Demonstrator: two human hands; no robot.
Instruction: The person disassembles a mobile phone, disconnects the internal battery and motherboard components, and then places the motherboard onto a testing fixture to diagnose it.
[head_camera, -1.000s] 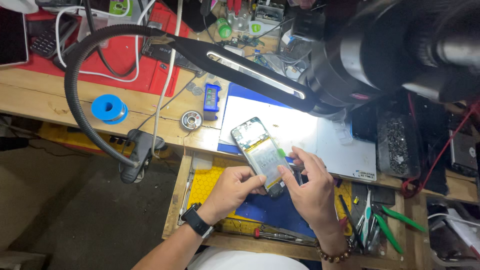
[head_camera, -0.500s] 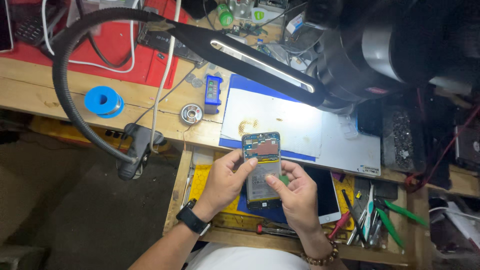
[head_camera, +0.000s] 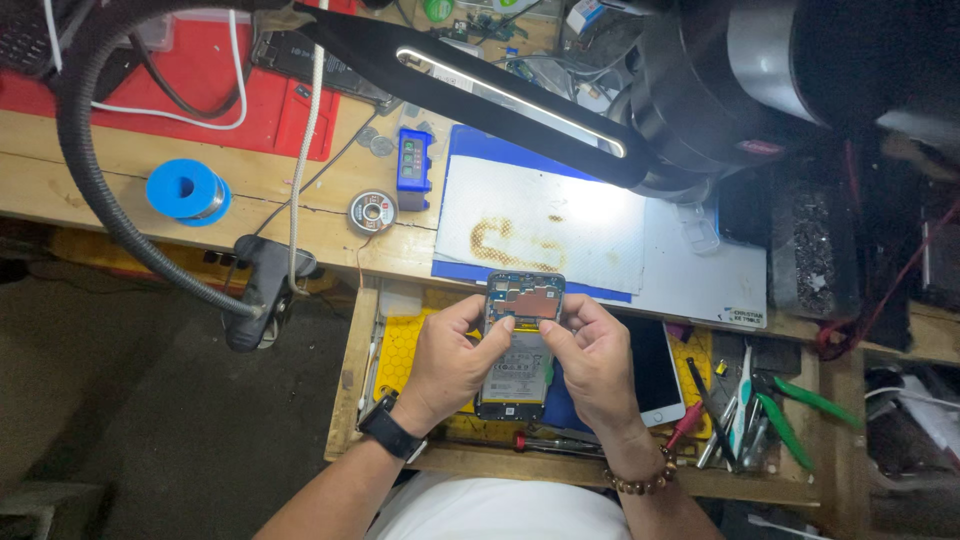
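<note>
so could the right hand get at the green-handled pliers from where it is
Probably yes: the green-handled pliers lie in the open drawer just right of the right hand, nothing over them. But both it and the left hand grip the opened phone.

We see bright light from the LED strip lamp (head_camera: 510, 95) above our hands, washing the white work mat (head_camera: 560, 225) beyond the grip with mild glare. Left of the grip the floor (head_camera: 150, 420) falls dim; the upper-right corner is dark and soft-focused.

Just one head cam, looking straight down from above the bench (head_camera: 330, 235), pretty close, drawer (head_camera: 420, 345) mid-frame below it.
</note>
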